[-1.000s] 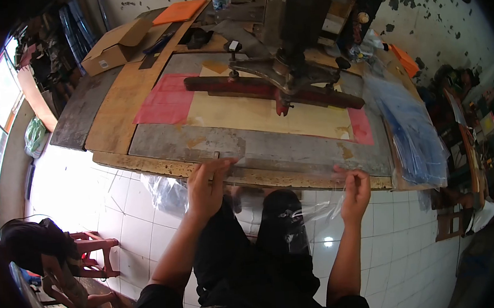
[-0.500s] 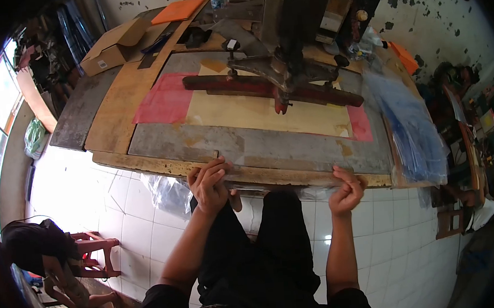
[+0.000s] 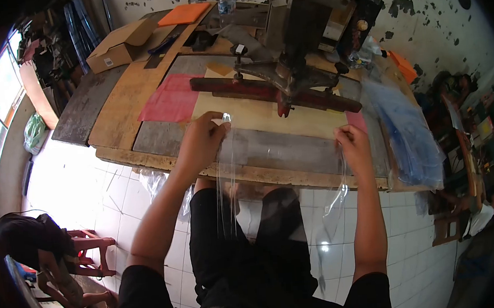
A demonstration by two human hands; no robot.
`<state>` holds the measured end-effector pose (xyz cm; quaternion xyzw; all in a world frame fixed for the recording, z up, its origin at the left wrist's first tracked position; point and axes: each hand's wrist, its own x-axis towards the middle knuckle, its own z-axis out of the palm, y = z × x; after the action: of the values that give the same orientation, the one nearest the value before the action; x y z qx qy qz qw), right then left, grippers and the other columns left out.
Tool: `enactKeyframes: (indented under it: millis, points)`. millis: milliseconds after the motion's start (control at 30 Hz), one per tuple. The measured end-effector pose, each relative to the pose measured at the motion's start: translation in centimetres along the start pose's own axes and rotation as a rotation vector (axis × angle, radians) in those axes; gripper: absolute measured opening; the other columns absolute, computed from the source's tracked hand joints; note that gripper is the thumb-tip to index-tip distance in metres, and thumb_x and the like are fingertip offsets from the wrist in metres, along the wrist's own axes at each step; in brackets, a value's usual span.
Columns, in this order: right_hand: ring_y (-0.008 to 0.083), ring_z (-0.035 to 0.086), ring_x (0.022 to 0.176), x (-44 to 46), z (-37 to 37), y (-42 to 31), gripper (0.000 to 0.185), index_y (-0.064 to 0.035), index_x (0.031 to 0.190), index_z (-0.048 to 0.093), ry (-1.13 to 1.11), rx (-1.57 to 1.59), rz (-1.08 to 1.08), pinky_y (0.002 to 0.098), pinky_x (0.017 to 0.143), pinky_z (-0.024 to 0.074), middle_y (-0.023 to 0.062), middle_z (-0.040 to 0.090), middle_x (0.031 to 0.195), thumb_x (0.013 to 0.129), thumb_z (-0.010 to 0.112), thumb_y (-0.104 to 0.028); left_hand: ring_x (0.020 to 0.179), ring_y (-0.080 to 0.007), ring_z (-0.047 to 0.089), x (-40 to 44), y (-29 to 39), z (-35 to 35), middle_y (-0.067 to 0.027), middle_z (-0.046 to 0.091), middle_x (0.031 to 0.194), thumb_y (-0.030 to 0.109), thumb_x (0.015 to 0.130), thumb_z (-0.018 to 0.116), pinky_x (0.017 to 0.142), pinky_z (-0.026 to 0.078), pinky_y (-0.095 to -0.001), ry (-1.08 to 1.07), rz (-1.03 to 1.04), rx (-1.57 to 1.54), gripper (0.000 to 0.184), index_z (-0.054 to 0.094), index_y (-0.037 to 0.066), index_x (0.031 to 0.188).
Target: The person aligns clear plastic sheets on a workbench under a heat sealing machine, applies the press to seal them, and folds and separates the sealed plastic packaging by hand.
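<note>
A clear plastic sheet stretches between my two hands and hangs down over the table's front edge. My left hand pinches its left corner above the near edge of the cream sheet. At the right corner, my right hand pinches the plastic near the cream sheet's right end. The cream sheet lies on a grey board, with pink material at its left. Over it stands a machine with a long red bar, in front of both hands.
Bluish plastic sheets lie at the table's right side. An open cardboard box, an orange folder and a bottle are at the back. A person is at the lower left near a red stool.
Both hands have moved up and away from the table's front edge to over the grey board, drawing the clear plastic along. The view has shifted slightly.
</note>
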<state>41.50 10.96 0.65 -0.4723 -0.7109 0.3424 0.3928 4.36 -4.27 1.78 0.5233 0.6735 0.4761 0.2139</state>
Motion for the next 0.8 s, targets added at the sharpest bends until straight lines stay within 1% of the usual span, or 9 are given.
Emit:
enactKeyframes:
  millis: [67,100,167,300,400,467,633,700,800]
  points:
    - [0.0140,0.066,0.074,2.2,0.8,0.9,0.025,0.0029,0.104,0.074,-0.028,-0.083,0.021,0.0313,0.070,0.0512,0.0070,0.072,0.083,0.101,0.075,-0.022,0.059,-0.0191,0.066,1.8,-0.4,0.3,-0.0134,0.070,0.070,0.015,0.102,0.071,0.059,0.048,-0.0353,0.007,0.084,0.154,0.030,0.063,-0.001,0.126]
    - [0.0153,0.068,0.075,3.0,1.0,1.4,0.023,0.0015,0.104,0.076,-0.056,-0.163,0.047,0.0327,0.071,0.0519,0.0079,0.073,0.081,0.099,0.076,-0.021,0.059,-0.0191,0.066,2.7,-0.7,0.6,-0.0134,0.070,0.070,0.015,0.102,0.071,0.059,0.048,-0.0353,0.008,0.084,0.150,0.030,0.063,-0.001,0.126]
    - [0.0181,0.070,0.075,4.6,1.6,2.4,0.023,0.0005,0.103,0.076,-0.042,-0.249,0.003,0.0346,0.071,0.0526,0.0093,0.074,0.081,0.097,0.077,-0.021,0.061,-0.0254,0.069,4.4,-1.2,1.1,-0.0173,0.069,0.069,0.014,0.100,0.072,0.060,0.049,-0.0395,0.004,0.086,0.202,0.033,0.060,0.000,0.127]
    - [0.0253,0.074,0.077,6.8,2.7,2.7,0.019,-0.0035,0.097,0.077,0.064,-0.336,-0.081,0.0396,0.070,0.0543,0.0116,0.077,0.083,0.093,0.079,-0.022,0.061,-0.0279,0.069,7.4,-2.1,1.5,-0.0165,0.069,0.069,0.016,0.099,0.072,0.061,0.050,-0.0413,-0.094,0.098,0.209,0.025,0.064,0.002,0.118]
    - [0.0271,0.074,0.078,6.7,2.6,-0.5,0.017,-0.0051,0.093,0.077,-0.002,-0.461,-0.028,0.0404,0.071,0.0550,0.0095,0.077,0.084,0.090,0.081,-0.021,0.066,-0.0318,0.070,9.1,-3.1,2.0,-0.0167,0.071,0.073,0.016,0.098,0.072,0.065,0.052,-0.0431,-0.128,0.128,0.325,0.019,0.069,0.003,0.112]
    - [0.0283,0.074,0.078,6.4,2.7,-1.5,0.015,-0.0063,0.094,0.078,-0.011,-0.512,-0.033,0.0414,0.071,0.0552,0.0092,0.077,0.083,0.090,0.081,-0.020,0.082,-0.0432,0.074,8.7,-2.5,2.0,-0.0240,0.075,0.085,0.018,0.098,0.070,0.077,0.057,-0.0510,-0.103,0.142,0.369,0.016,0.075,0.005,0.106]
    - [0.0322,0.073,0.082,7.0,2.8,0.1,0.013,-0.0074,0.095,0.081,-0.058,-0.588,-0.083,0.0442,0.073,0.0557,0.0111,0.077,0.085,0.091,0.080,-0.020,0.086,-0.0442,0.074,8.5,-2.4,2.1,-0.0245,0.076,0.089,0.018,0.097,0.071,0.080,0.058,-0.0507,-0.056,0.171,0.373,0.018,0.078,0.004,0.106]
    - [0.0331,0.072,0.086,6.8,2.4,-0.1,0.016,-0.0079,0.100,0.084,-0.043,-0.751,-0.325,0.0449,0.076,0.0559,0.0131,0.077,0.091,0.095,0.077,-0.022,0.086,-0.0446,0.074,8.6,-2.8,2.3,-0.0242,0.076,0.089,0.017,0.097,0.072,0.080,0.058,-0.0507,-0.054,0.186,0.375,0.018,0.078,0.003,0.106]
    - [0.0330,0.071,0.090,5.7,1.4,-2.0,0.020,-0.0085,0.108,0.084,-0.147,-0.748,-0.190,0.0439,0.078,0.0560,0.0138,0.075,0.098,0.099,0.073,-0.023,0.088,-0.0453,0.073,8.8,-3.4,2.5,-0.0245,0.076,0.090,0.015,0.097,0.072,0.080,0.058,-0.0508,-0.045,0.207,0.297,0.017,0.080,0.003,0.106]
